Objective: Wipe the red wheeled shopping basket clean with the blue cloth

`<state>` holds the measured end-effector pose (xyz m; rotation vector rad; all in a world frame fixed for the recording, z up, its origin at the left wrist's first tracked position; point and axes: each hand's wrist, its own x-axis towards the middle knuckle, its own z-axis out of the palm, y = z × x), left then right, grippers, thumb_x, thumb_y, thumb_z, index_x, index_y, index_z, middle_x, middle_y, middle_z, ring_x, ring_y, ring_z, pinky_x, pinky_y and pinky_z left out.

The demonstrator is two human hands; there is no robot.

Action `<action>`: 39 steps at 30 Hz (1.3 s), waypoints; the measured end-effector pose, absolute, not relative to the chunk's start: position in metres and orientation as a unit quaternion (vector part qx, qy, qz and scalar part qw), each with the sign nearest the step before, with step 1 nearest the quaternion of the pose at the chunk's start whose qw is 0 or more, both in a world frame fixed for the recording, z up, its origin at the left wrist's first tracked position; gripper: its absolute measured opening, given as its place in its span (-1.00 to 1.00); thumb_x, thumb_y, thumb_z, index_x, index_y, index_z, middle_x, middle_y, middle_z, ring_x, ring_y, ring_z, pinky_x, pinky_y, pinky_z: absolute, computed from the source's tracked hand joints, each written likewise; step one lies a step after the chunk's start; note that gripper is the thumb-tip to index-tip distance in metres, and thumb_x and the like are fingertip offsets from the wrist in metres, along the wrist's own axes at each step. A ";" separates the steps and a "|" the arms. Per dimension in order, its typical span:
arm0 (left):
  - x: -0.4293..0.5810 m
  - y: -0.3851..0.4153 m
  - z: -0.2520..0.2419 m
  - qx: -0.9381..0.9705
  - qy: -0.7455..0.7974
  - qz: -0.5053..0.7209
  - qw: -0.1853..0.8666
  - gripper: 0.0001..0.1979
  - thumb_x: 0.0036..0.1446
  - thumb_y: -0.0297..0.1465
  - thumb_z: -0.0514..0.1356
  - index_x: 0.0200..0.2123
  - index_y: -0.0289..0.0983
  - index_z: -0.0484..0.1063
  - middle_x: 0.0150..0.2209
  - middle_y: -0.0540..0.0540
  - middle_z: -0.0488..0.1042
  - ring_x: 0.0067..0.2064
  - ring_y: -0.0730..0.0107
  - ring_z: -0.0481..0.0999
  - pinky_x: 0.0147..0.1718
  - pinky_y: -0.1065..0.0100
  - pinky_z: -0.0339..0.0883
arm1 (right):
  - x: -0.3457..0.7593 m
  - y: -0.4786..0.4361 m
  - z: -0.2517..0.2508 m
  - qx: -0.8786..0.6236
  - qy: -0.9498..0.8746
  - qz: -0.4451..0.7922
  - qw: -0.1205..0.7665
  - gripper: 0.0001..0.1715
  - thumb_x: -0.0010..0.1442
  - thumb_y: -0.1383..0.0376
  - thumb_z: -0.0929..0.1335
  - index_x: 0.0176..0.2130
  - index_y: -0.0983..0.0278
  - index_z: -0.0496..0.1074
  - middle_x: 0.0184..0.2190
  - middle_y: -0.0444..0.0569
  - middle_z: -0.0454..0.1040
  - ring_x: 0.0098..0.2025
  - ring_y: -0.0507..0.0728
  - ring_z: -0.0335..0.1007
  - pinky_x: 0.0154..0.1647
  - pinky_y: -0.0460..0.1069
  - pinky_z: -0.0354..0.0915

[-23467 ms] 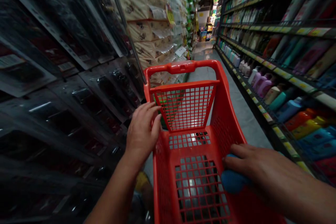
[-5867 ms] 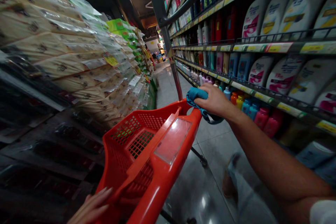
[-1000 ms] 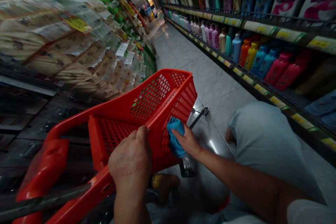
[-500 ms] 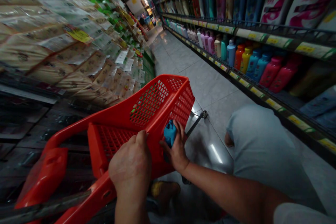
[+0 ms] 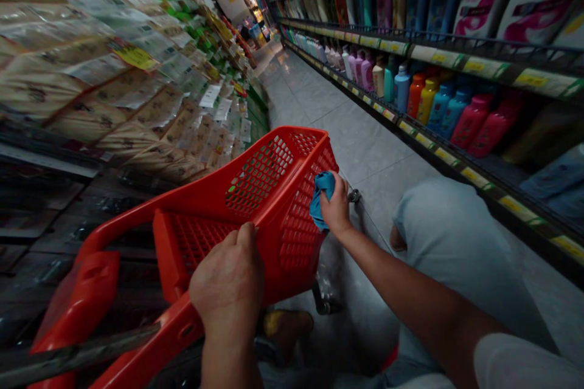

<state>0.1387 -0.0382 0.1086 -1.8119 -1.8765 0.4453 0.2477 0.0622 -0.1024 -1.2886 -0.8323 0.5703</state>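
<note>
A red plastic shopping cart (image 5: 269,228) with latticed sides stands tilted across the view in front of me. My left hand (image 5: 230,276) is closed over the near side rim of its basket, with the fingertips hidden inside. In my right hand (image 5: 336,203) is a crumpled blue cloth (image 5: 322,199), gripped between thumb and fingers. The cloth lies against the outer lattice of the cart's side, towards its front end. Part of the fingers is hidden behind the cloth.
Shelves of colourful bottles (image 5: 442,106) line the right side. Stacked plastic-wrapped packages (image 5: 132,97) rise on the left. A tiled floor aisle (image 5: 314,91) runs ahead between them. My bent knee (image 5: 438,213) is close to my right arm. A cart wheel (image 5: 354,196) shows beyond the front.
My right hand has moved the blue cloth forward and up along the cart's outer side, towards the front corner. My left hand stays on the rim.
</note>
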 end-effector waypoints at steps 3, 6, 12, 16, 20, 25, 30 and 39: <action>0.140 -0.039 0.108 -0.662 -0.686 0.164 0.254 -0.61 0.41 -0.40 -0.10 -0.01 -0.18 0.52 -0.25 -0.12 0.64 -0.25 0.14 0.64 -0.46 0.26 0.13 | 0.233 0.048 -0.088 -0.546 -0.449 0.239 0.666 -0.29 0.09 0.51 0.27 0.23 0.30 0.20 0.10 0.21 0.33 0.19 0.27 0.32 0.27 0.25 0.28; 0.139 -0.040 0.108 -0.663 -0.684 0.164 0.257 -0.61 0.41 -0.41 -0.10 0.01 -0.18 0.52 -0.24 -0.13 0.64 -0.25 0.15 0.64 -0.45 0.26 0.15 | 0.223 0.029 -0.083 -0.482 -0.536 0.231 0.653 -0.31 0.11 0.52 0.28 0.20 0.21 0.21 0.05 0.12 0.34 0.13 0.23 0.35 0.22 0.19 0.34; 0.141 -0.040 0.108 -0.649 -0.693 0.173 0.264 -0.57 0.43 -0.36 -0.14 0.03 -0.14 0.52 -0.23 -0.13 0.64 -0.23 0.12 0.64 -0.44 0.26 0.20 | 0.237 0.040 -0.090 -0.494 -0.506 0.231 0.668 -0.34 0.15 0.45 0.31 0.22 0.19 0.18 0.10 0.13 0.29 0.20 0.25 0.28 0.29 0.24 0.27; 0.135 -0.040 0.106 -0.666 -0.677 0.167 0.267 -0.58 0.40 -0.45 -0.11 0.06 -0.20 0.52 -0.22 -0.15 0.65 -0.24 0.18 0.64 -0.40 0.27 0.28 | 0.230 0.040 -0.092 -0.468 -0.509 0.239 0.682 -0.18 0.20 0.22 0.43 0.33 0.17 0.10 0.22 0.16 0.23 0.31 0.28 0.19 0.36 0.27 0.20; 0.123 -0.040 0.101 -0.685 -0.648 0.156 0.294 -0.57 0.36 -0.52 -0.08 0.07 -0.22 0.51 -0.20 -0.15 0.64 -0.26 0.24 0.63 -0.35 0.29 0.33 | 0.234 0.047 -0.097 -0.445 -0.486 0.288 0.695 -0.30 0.06 0.24 0.52 0.16 0.16 0.34 0.09 0.07 0.38 0.16 0.25 0.37 0.25 0.21 0.32; 0.119 -0.040 0.103 -0.698 -0.640 0.154 0.283 -0.57 0.35 -0.54 -0.09 0.05 -0.26 0.52 -0.25 -0.16 0.63 -0.27 0.24 0.62 -0.34 0.30 0.35 | 0.273 0.084 -0.101 -0.408 -0.489 0.367 0.678 -0.55 0.01 0.44 0.37 -0.07 0.19 0.49 -0.11 -0.06 0.55 -0.04 0.17 0.51 0.10 0.10 0.40; 0.117 -0.041 0.102 -0.709 -0.631 0.145 0.279 -0.55 0.33 -0.56 -0.08 0.08 -0.25 0.52 -0.29 -0.15 0.61 -0.25 0.24 0.62 -0.27 0.30 0.38 | 0.294 0.120 -0.099 -0.566 -0.341 0.302 0.687 -0.47 -0.02 0.43 0.34 0.00 0.24 0.39 -0.06 0.03 0.53 0.04 0.24 0.45 0.21 0.21 0.32; 0.128 -0.043 0.105 -0.701 -0.638 0.153 0.278 -0.54 0.33 -0.55 -0.09 0.11 -0.27 0.51 -0.26 -0.19 0.62 -0.25 0.17 0.61 -0.29 0.25 0.38 | 0.233 0.062 -0.107 -0.519 -0.469 0.266 0.664 -0.43 0.07 0.45 0.31 0.09 0.22 0.25 -0.02 0.09 0.43 0.03 0.22 0.42 0.14 0.16 0.37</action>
